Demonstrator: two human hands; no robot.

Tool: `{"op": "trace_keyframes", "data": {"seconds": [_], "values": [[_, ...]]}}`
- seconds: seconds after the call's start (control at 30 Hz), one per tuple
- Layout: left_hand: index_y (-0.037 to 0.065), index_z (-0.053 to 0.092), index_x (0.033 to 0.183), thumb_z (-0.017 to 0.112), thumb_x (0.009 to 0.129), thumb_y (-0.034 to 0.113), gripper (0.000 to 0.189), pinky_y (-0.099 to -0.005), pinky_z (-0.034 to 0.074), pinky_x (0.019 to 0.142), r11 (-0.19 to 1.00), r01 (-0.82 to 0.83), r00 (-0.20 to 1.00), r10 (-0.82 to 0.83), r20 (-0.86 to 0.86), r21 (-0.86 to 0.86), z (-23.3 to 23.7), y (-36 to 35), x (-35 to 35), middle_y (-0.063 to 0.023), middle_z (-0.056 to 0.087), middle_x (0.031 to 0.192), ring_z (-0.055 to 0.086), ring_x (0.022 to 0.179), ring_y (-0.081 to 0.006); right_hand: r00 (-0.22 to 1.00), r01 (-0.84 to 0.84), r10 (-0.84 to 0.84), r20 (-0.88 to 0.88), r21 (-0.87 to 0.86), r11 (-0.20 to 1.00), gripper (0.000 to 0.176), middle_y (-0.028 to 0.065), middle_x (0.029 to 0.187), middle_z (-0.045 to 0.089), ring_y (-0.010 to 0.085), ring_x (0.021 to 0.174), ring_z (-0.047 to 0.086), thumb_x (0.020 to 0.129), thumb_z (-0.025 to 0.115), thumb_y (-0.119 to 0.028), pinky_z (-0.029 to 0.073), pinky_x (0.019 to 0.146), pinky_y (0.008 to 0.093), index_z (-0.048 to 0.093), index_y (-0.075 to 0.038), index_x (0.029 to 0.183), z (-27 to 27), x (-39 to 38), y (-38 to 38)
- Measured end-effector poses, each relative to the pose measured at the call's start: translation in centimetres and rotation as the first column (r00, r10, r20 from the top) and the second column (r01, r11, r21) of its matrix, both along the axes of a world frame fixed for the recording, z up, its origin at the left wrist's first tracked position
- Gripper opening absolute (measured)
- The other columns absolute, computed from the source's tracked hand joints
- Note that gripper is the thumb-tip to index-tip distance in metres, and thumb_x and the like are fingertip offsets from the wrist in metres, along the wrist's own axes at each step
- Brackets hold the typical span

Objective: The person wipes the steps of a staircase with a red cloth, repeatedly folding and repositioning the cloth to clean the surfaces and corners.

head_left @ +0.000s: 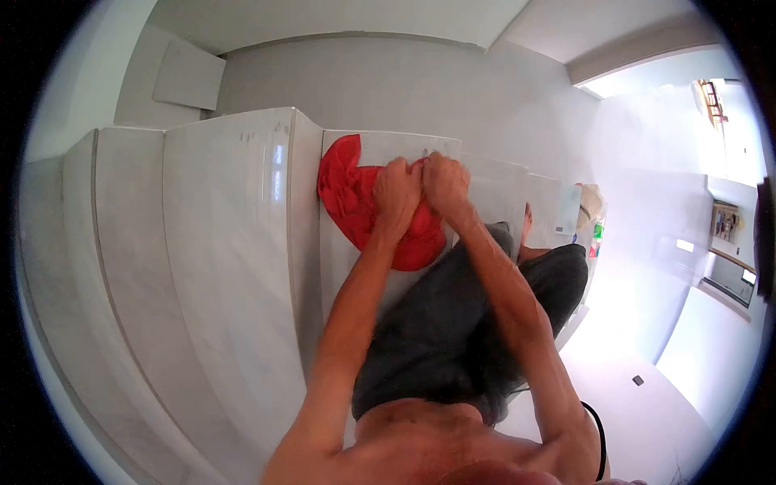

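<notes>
A crumpled red cloth (346,194) lies on a pale, glossy stair step (339,250), with part of it hanging toward my lap. My left hand (398,190) is closed on the cloth near the step's far side. Right beside it, my right hand (446,184) grips the same cloth, and the two fists nearly touch. A small bit of red shows between them. The fingertips of both hands are hidden.
More pale steps (226,170) rise at the left. My legs in dark trousers (436,331) rest on the stairs. At the right are a beige bundle (591,202) and a green-and-white item (597,234). A small dark object (638,380) lies on the floor.
</notes>
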State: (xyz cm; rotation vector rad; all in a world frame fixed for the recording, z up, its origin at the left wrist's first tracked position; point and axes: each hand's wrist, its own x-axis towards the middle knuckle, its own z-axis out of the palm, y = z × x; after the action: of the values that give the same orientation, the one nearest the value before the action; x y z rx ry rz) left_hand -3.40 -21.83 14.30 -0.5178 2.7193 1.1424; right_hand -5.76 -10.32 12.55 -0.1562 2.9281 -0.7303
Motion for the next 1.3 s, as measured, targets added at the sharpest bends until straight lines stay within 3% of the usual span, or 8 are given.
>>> {"op": "trace_keyframes", "data": {"seconds": [0.1,0.3,0.4,0.83,0.9,1.0,1.1,1.3], "values": [[-0.005,0.065,0.08,0.068,0.09,0.029,0.035,-0.0515,0.05,0.067,1.0,0.018,0.989,-0.02,-0.144,-0.018,-1.5,-0.2,-1.4,-0.0271,0.066,0.083,0.064,0.078,-0.0463,0.998,-0.039,0.037,0.053,0.05,0.998,0.026,0.021,0.081,0.069,0.0414,0.079,0.068,0.096,0.051,-0.023,0.052,0.072,0.0505,0.065,-0.002,0.089,0.0,-1.0,0.1],[-0.003,0.066,0.08,0.067,0.09,0.032,0.036,-0.0521,0.049,0.068,1.0,0.012,1.0,-0.012,-0.014,0.001,-1.3,-0.1,0.3,-0.0266,0.066,0.082,0.065,0.078,-0.0457,1.0,-0.012,0.012,0.024,0.009,1.0,0.028,0.0236,0.074,0.066,0.0434,0.074,0.066,0.096,0.054,-0.024,0.05,0.068,0.0535,0.062,-0.003,0.081,0.4,0.7,0.0],[-0.003,0.063,0.078,0.065,0.09,0.026,0.032,-0.0567,0.047,0.071,0.999,-0.027,0.99,0.033,-0.139,0.044,-1.1,-0.1,-1.2,-0.0294,0.065,0.085,0.062,0.082,-0.0502,1.0,-0.019,0.019,0.0,0.003,1.0,0.027,0.0237,0.074,0.067,0.0437,0.074,0.066,0.096,0.053,-0.024,0.05,0.068,0.0538,0.062,-0.002,0.082,-0.5,-0.5,0.2],[-0.003,0.063,0.081,0.063,0.092,0.03,0.035,-0.0562,0.047,0.072,1.0,0.012,0.996,-0.011,-0.084,0.005,-0.4,-0.1,-1.7,-0.0279,0.066,0.087,0.062,0.086,-0.0491,0.998,-0.019,0.016,0.068,0.043,0.999,0.028,0.0222,0.08,0.067,0.0434,0.077,0.065,0.097,0.049,-0.023,0.049,0.069,0.0538,0.062,-0.001,0.084,0.9,-1.2,0.0],[-0.003,0.063,0.081,0.063,0.092,0.029,0.034,-0.0559,0.047,0.072,0.999,-0.008,0.999,0.007,0.036,0.034,0.9,0.2,-0.3,-0.0277,0.066,0.087,0.063,0.086,-0.0489,0.997,-0.078,0.078,-0.005,0.033,0.996,0.028,0.0211,0.078,0.067,0.043,0.077,0.065,0.097,0.049,-0.023,0.049,0.069,0.054,0.062,-0.002,0.084,0.3,-0.3,0.4],[-0.003,0.063,0.081,0.063,0.092,0.028,0.033,-0.0562,0.047,0.072,0.999,-0.031,0.999,0.033,-0.031,0.04,0.1,0.2,-0.2,-0.0275,0.066,0.086,0.062,0.086,-0.0491,0.996,-0.063,0.06,-0.066,-0.04,0.997,0.029,0.0214,0.079,0.068,0.043,0.077,0.066,0.097,0.048,-0.023,0.049,0.071,0.054,0.063,-0.003,0.084,-0.1,-0.5,0.3],[-0.001,0.067,0.082,0.068,0.09,0.029,0.032,-0.0492,0.051,0.069,0.999,0.005,0.991,-0.01,-0.131,-0.038,-0.3,-0.3,-2.0,-0.025,0.068,0.082,0.066,0.079,-0.0441,0.999,-0.026,0.026,0.029,0.012,1.0,0.028,0.0217,0.079,0.068,0.0425,0.077,0.066,0.097,0.048,-0.023,0.05,0.071,0.0533,0.064,-0.004,0.084,0.2,-0.6,0.1],[-0.003,0.065,0.08,0.066,0.091,0.031,0.035,-0.0519,0.049,0.069,0.999,0.022,0.997,-0.024,-0.074,-0.027,-0.6,0.0,-0.6,-0.0267,0.066,0.082,0.065,0.079,-0.0453,0.991,0.0,-0.012,0.136,0.087,0.996,0.024,0.0211,0.086,0.07,0.0387,0.086,0.07,0.093,0.054,-0.02,0.054,0.075,0.0478,0.069,-0.001,0.088,0.6,0.4,0.0]]}}
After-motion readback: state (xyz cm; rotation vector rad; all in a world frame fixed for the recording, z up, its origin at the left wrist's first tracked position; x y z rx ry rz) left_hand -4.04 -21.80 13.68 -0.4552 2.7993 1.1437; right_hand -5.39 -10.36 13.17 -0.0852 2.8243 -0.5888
